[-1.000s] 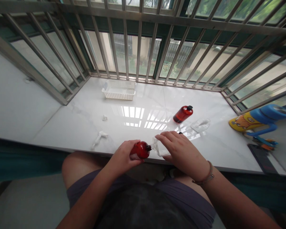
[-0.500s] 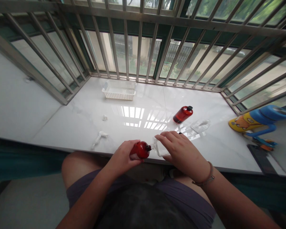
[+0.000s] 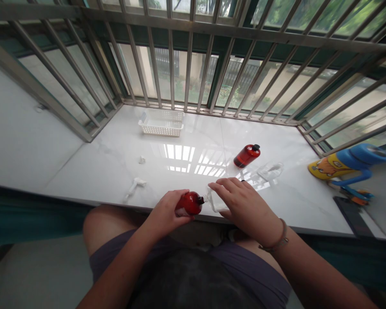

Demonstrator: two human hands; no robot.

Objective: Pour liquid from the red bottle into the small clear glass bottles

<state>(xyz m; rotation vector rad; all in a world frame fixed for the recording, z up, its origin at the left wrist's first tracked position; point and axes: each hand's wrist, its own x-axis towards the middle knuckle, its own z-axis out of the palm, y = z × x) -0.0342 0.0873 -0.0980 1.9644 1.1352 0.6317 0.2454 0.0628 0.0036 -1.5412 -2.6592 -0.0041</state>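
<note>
My left hand (image 3: 165,213) is wrapped around a small red bottle (image 3: 189,202), tipped on its side with its dark neck pointing right. My right hand (image 3: 244,204) grips a small clear bottle (image 3: 215,199), whose mouth meets the red bottle's neck. Both are held at the near edge of the white marble sill (image 3: 193,163). A second red bottle (image 3: 247,155) with a black cap lies on the sill to the right. Beside it lies a clear bottle (image 3: 270,169).
A white plastic basket (image 3: 161,122) stands at the back by the metal window bars (image 3: 186,56). White pump parts (image 3: 133,187) and a small white piece (image 3: 142,159) lie left of centre. A yellow and blue toy (image 3: 347,163) rests at the right edge.
</note>
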